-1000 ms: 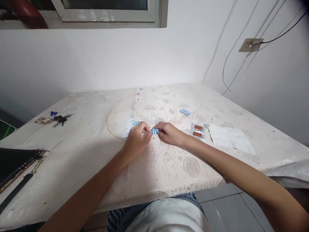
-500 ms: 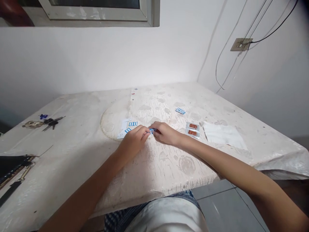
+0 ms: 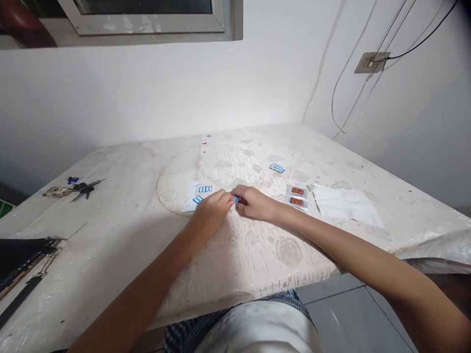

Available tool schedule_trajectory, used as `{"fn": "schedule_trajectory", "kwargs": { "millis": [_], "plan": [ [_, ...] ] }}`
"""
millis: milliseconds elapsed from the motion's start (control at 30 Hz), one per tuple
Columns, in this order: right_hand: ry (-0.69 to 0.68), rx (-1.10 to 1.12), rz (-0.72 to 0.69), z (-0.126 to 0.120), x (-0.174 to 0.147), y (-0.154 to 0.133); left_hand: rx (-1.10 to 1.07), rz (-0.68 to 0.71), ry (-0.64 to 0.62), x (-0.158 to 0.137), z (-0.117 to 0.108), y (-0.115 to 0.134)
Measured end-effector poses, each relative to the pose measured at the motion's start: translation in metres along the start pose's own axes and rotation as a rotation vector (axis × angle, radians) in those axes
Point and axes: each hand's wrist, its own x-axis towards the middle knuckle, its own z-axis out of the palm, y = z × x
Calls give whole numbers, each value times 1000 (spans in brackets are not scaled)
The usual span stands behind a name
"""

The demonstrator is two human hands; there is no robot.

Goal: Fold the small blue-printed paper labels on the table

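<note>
My left hand (image 3: 217, 205) and my right hand (image 3: 252, 202) meet over the table, fingers closed on a small blue-and-white piece of paper (image 3: 237, 199). Most of that piece is hidden by the fingers. Beside my left hand lie white paper scraps (image 3: 190, 200) with blue printed rectangles. Another blue-printed piece (image 3: 277, 168) rests farther back, beyond my right hand. To the right of my right wrist is a silver blister pack (image 3: 302, 195) with two red-brown pieces in it.
A white cloth or tissue (image 3: 346, 205) lies at the right. Keys (image 3: 84, 189) with a fob and a small blue item (image 3: 73, 180) lie at the left. A black zippered case (image 3: 22, 260) sits at the near left. The table's front edge (image 3: 257, 299) is close to my body.
The view has shifted slightly. My hands stay together on the blue-and-white piece, less of which shows now between the fingers.
</note>
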Motion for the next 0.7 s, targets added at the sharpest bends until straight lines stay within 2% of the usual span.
{"fn": "schedule_trajectory", "kwargs": {
  "millis": [200,400,700],
  "plan": [
    [5,-3,-19,1,0,2,-42,38,-16,1,0,0],
    [-3,-35,-35,1,1,1,-143,16,4,2,0,-1],
    [2,-57,-74,2,2,4,37,171,-9,1,-1,-3]
  ]
}}
